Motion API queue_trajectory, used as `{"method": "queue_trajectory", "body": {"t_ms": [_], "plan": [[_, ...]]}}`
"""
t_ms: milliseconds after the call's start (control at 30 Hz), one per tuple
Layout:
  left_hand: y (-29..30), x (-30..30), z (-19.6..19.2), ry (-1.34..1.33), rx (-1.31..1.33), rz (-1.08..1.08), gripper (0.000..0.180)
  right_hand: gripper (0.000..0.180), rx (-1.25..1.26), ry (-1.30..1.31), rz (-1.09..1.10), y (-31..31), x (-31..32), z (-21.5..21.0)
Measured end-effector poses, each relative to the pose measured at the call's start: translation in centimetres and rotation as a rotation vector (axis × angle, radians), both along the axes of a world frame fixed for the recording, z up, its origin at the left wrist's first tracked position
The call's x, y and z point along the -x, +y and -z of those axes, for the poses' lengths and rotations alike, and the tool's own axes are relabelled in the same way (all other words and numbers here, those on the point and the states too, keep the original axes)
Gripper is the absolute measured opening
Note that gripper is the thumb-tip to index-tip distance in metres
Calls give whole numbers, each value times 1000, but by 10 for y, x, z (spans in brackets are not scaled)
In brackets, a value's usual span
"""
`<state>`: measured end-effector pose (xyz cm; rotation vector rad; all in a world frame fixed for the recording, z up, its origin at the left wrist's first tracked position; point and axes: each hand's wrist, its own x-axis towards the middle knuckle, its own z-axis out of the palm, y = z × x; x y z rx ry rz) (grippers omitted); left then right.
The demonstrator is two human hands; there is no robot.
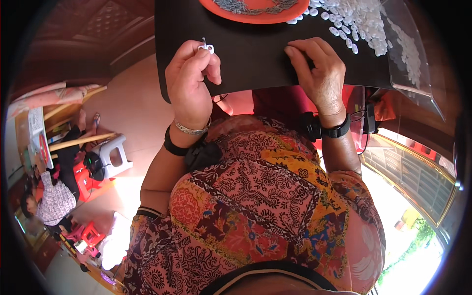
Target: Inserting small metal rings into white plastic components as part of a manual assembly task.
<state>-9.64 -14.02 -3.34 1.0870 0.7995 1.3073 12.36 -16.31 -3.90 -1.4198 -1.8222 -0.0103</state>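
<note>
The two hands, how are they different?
The left hand pinches a small white clip with a screw in its fingertips; the right hand holds nothing and lies flat on the black board. The left wrist has a silver bangle; the right doesn't. Both wear black bands.

A pale tiled floor lies left, with a white plastic stool; bright daylight pours through a barred window at right.

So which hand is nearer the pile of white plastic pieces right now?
Right. The right hand rests flat on the black board, just below-left of the white pieces. The left hand is across the board, pinching a small white clip with a screw.
</note>
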Motion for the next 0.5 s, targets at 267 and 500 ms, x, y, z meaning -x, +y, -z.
{"method": "queue_trajectory", "body": {"t_ms": [267,500], "plan": [[-2,11,6,-33,-25,13,18,7,90,125,36,-2,-2,3],[0,13,10,-144,-53,10,18,11,116,68,63,-4,3,-1]]}}
